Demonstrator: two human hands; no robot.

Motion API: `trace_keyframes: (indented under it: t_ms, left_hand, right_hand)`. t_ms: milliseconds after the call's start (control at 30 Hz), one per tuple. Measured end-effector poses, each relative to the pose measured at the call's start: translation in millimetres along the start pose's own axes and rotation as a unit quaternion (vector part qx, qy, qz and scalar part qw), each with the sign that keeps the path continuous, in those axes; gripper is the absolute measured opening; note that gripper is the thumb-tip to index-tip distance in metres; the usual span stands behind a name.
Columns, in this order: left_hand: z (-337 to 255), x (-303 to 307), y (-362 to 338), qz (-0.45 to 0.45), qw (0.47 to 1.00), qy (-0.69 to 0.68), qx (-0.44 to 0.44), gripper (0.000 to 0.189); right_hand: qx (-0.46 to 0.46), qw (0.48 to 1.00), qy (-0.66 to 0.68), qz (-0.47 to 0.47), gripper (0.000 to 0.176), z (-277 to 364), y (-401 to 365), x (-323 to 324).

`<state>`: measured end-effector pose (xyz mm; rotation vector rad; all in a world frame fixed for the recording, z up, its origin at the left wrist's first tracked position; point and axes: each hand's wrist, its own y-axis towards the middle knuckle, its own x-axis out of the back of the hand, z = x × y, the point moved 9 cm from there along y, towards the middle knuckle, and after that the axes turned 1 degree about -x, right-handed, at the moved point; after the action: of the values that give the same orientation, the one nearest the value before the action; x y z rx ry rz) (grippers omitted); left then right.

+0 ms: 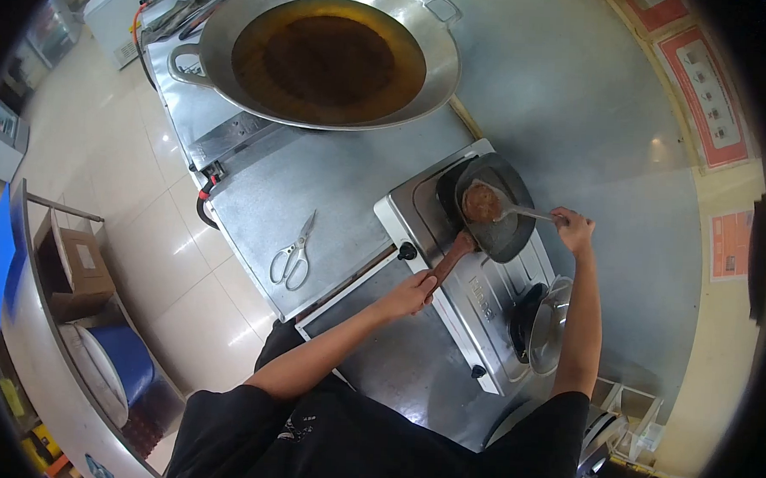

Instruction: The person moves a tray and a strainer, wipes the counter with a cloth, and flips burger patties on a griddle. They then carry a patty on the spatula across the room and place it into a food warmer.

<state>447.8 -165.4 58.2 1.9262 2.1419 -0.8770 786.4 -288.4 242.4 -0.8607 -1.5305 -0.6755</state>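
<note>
My left hand (410, 293) is wrapped round the brown handle of a small dark frying pan (504, 237) on a two-burner stove (466, 285). In my right hand (575, 231), fingers closed, is the handle of a spatula (525, 211) that comes into the pan from the right. A round brown patty (481, 203) lies in the pan at the spatula's head, which it partly hides.
A huge metal wok (442, 54) of dark brown liquid stands at the back. Scissors (292, 256) lie open on the steel counter (256, 204). A clear-lidded pan (548, 327) sits on the near burner. A metal wall (609, 146) rises to the right.
</note>
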Motion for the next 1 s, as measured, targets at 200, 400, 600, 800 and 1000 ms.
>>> trace_keyframes:
  t_ms: [200,400,600,800,1000]
  left_hand:
    - [-2,-2,0,0.027,0.999,-0.012,0.020,0.041]
    - [0,-3,2,0.019,1.000,0.002,0.009,0.037]
    - [1,-2,1,0.015,0.999,0.011,0.037,0.035]
    - [-1,0,0,0.010,0.999,0.020,0.025,0.035]
    - [-2,2,-2,0.034,0.999,0.026,0.018,0.040]
  right_hand:
    - [-0.130,0.991,0.024,0.006,0.027,-40,-38,-3]
    - [-0.131,0.991,-0.027,-0.010,0.025,-19,-68,-20]
    - [-0.048,0.995,-0.051,-0.071,0.021,17,-73,-2]
    - [-0.049,0.997,-0.021,-0.059,0.021,19,-64,-13]
    - [-0.119,0.993,0.023,0.006,0.024,12,-76,-28]
